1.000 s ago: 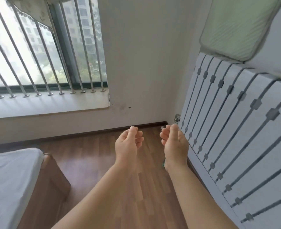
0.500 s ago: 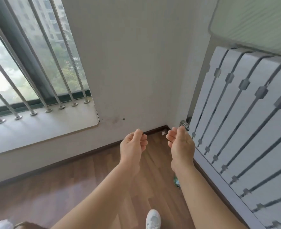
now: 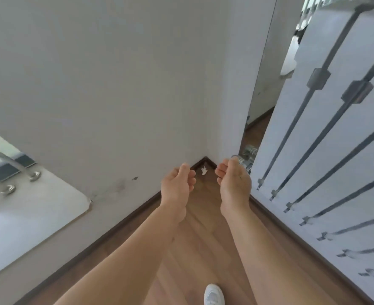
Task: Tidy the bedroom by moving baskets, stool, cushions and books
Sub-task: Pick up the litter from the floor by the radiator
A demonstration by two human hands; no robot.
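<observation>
Closer now to the corner, I hold my left hand (image 3: 177, 187) and right hand (image 3: 234, 183) empty, fingers loosely curled; no basket, stool, cushion or book shows, so I'd turn and look first.

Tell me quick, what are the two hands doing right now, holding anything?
Left hand: open, fingers loosely curled, holding nothing.
Right hand: open, fingers loosely curled, holding nothing; a metal knob shows just behind it, contact cannot be told.
</observation>
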